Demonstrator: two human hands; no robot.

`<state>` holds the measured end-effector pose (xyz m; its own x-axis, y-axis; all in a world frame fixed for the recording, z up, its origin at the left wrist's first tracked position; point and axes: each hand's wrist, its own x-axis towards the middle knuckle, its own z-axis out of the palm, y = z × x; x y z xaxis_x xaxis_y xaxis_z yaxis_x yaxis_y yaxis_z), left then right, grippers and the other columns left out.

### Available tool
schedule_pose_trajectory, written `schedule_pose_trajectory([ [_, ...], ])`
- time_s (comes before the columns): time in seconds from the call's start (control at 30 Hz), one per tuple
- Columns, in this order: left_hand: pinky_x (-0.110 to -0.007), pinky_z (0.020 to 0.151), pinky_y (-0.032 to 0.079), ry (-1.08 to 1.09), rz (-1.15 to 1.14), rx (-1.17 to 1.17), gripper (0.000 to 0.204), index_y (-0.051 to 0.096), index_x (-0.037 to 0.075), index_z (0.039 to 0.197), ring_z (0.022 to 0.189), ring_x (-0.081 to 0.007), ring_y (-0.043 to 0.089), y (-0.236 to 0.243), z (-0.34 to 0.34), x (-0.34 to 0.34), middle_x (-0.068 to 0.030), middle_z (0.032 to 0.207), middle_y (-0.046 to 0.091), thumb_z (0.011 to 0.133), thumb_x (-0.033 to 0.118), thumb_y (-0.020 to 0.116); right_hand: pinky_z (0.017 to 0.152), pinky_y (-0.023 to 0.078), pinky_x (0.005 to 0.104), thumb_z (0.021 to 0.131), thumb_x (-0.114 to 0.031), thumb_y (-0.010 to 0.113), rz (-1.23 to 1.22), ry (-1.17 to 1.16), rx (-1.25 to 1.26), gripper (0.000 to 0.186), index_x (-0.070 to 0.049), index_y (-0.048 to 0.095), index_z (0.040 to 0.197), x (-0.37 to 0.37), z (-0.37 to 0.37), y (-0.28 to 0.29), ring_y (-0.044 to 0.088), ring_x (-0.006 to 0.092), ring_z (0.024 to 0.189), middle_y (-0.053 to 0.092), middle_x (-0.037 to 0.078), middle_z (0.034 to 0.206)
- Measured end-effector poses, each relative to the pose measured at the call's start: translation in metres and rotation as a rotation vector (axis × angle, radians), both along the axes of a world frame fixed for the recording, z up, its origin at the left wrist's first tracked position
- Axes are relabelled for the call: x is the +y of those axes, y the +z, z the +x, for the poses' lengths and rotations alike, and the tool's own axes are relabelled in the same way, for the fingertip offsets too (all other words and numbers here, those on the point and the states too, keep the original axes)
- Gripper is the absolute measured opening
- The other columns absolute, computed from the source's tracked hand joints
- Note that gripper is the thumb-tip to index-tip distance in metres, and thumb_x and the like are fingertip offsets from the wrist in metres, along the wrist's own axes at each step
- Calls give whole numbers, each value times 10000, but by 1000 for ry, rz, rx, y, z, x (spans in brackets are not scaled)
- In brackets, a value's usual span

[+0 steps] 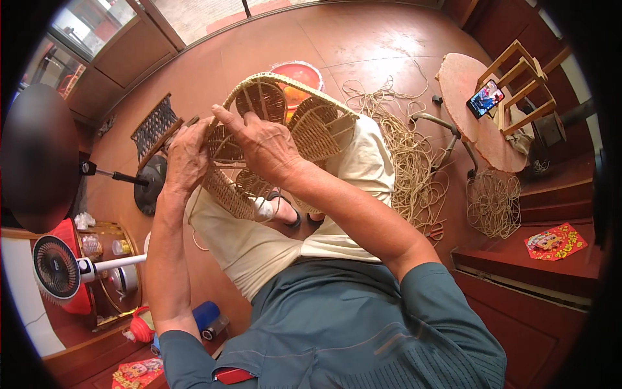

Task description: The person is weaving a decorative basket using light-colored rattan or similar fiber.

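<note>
The right hand's [269,142] index finger stretches out toward the left edge of a woven piece [317,133], its tip close to the left hand [188,152], while its other fingers curl down over the weave; whether they pinch a strand cannot be told. The left hand's fingers are bent in against that same edge and seem closed on it, though their tips are partly hidden. The woven piece, with its pale bound rim [311,88] and rounded brown panels, sits tilted over the lap, against the cream trousers [227,236]. The step in hand looks like working or checking the weave at the left of the rim; the next move probably calls for a steady left grip while the right fingers find and draw any strand there. Beyond the piece stands a red basin [308,72], partly covered by it. To the right a heap of loose cord [408,162] lies on the floor, with scissors [435,232] at its near end, and farther right a round table [463,123] bears a phone [485,99].
</note>
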<state>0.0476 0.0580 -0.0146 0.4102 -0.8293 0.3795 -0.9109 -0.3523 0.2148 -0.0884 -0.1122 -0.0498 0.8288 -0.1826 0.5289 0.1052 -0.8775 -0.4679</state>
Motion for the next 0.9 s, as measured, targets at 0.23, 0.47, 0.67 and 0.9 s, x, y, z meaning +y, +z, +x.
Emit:
schedule_pose_trajectory([
  [0.23, -535, 942, 534, 36, -15, 66, 538, 635, 74, 1378, 1056, -430, 670, -30, -2, 30, -207, 1126, 727, 853, -40, 605, 724, 615, 450, 874, 14, 657, -62, 8, -1, 830, -202, 428, 1642, 23, -5, -14, 731, 360, 820, 659, 175, 1000],
  [0.47, -506, 988, 543, -12, 106, 28, 552, 626, 73, 1374, 1089, -410, 659, -3, -2, 24, -167, 1170, 728, 838, -54, 619, 672, 596, 479, 965, -71, 684, -4, -9, 16, 759, -268, 426, 1651, 21, -2, -18, 717, 365, 753, 633, 171, 951],
  [0.67, -522, 1004, 529, -11, 100, 154, 504, 626, 60, 1374, 1139, -422, 653, 0, -2, 28, -196, 1208, 715, 880, -37, 599, 745, 607, 463, 877, -4, 696, -8, -11, 59, 858, -228, 395, 1648, 25, -9, -5, 740, 373, 879, 663, 193, 1027],
  [0.9, -518, 981, 518, -2, 97, 60, 521, 627, 57, 1400, 1092, -409, 658, -12, 10, 23, -195, 1136, 706, 885, -19, 630, 759, 594, 522, 989, -127, 701, 10, 34, 68, 699, -270, 456, 1628, 10, -1, -8, 727, 411, 849, 672, 209, 1010],
])
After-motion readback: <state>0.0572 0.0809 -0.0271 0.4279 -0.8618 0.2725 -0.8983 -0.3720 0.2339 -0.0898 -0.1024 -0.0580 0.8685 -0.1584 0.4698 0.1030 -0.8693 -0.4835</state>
